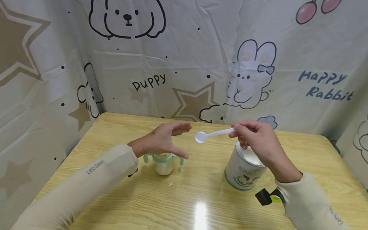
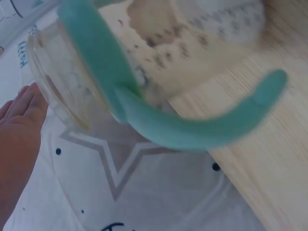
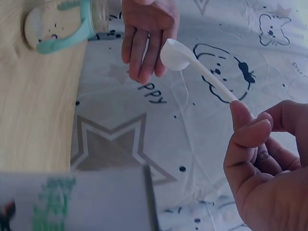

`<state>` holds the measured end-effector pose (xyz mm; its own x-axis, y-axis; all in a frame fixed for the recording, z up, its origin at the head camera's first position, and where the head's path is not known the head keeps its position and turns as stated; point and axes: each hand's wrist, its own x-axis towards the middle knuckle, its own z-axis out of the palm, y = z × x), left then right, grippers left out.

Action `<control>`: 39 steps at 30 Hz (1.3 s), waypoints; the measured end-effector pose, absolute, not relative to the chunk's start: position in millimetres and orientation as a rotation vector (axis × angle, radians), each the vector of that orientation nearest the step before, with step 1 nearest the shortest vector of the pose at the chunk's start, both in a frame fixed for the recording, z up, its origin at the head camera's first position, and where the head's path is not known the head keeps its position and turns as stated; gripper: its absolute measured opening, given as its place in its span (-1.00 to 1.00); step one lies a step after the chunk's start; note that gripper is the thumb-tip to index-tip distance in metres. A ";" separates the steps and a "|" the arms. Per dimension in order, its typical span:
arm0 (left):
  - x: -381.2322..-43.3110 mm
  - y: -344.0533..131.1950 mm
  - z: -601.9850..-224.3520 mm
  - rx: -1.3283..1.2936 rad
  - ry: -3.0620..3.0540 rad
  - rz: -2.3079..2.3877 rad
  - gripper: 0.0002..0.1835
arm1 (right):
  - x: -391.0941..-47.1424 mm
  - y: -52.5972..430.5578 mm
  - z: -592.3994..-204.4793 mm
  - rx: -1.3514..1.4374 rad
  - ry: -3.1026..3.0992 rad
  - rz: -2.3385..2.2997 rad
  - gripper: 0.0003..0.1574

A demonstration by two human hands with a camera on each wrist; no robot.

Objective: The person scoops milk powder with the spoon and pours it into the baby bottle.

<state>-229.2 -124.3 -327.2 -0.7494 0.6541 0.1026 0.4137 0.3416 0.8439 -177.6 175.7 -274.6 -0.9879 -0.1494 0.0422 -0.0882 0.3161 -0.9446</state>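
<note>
My right hand pinches the handle end of a white measuring scoop between thumb and fingers. The scoop's bowl points left, toward my other hand. Below the right hand stands a white can with a printed label, its top partly hidden by that hand. My left hand hovers with fingers extended and thumb apart, holding nothing. Under it stands a clear baby bottle with a mint-green collar and two side handles; pale contents show inside. The left wrist view shows the bottle's threaded, uncapped neck and a green handle up close.
Bottle and can stand apart on a light wood-grain table. Behind the table's far edge hangs a cartoon-printed curtain, which also runs along both sides. A small black device sits at the right wrist.
</note>
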 end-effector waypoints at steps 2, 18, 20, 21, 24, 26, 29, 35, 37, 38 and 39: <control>-229.5 -118.4 -326.1 0.970 2.350 1.361 0.07 | -176.9 182.7 -273.6 -0.226 2.518 -1.789 -0.55; -229.9 -70.5 -329.7 0.979 2.296 1.362 0.09 | -170.5 229.4 -279.7 -0.155 2.511 -1.846 -0.80; -229.6 -66.0 -330.6 0.977 2.297 1.363 0.09 | -169.0 235.0 -280.4 -0.147 2.525 -1.842 -0.83; -229.5 -63.8 -331.0 0.979 2.297 1.361 0.10 | -168.3 237.7 -280.7 -0.143 2.534 -1.837 -0.84; -229.4 -56.8 -332.5 0.982 2.294 1.358 0.11 | -166.1 245.8 -281.5 -0.133 2.543 -1.851 -0.87; -229.5 -52.3 -333.5 0.984 2.296 1.354 0.11 | -165.1 251.0 -281.9 -0.131 2.503 -1.906 -0.88; -230.1 -45.2 -335.2 0.979 2.296 1.354 0.10 | -164.3 258.1 -283.0 -0.142 2.434 -2.001 -0.87; -230.4 -31.9 -339.1 0.956 2.278 1.381 0.09 | -162.2 269.9 -285.2 -0.132 2.437 -2.023 -0.83; -230.3 -28.1 -340.4 0.959 2.270 1.387 0.09 | -160.8 273.7 -285.8 -0.122 2.444 -2.022 -0.81; -230.4 -26.0 -341.2 0.960 2.270 1.390 0.09 | -160.2 275.5 -286.4 -0.123 2.447 -2.024 -0.80; -230.4 -24.1 -341.9 0.959 2.267 1.397 0.09 | -159.8 277.0 -287.2 -0.129 2.447 -2.032 -0.79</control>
<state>-230.4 -24.1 -341.9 -0.7279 0.6809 0.0809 0.3786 0.3007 0.8753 -159.8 277.0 -287.2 -0.9959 -0.0356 0.0837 -0.0888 0.1819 -0.9793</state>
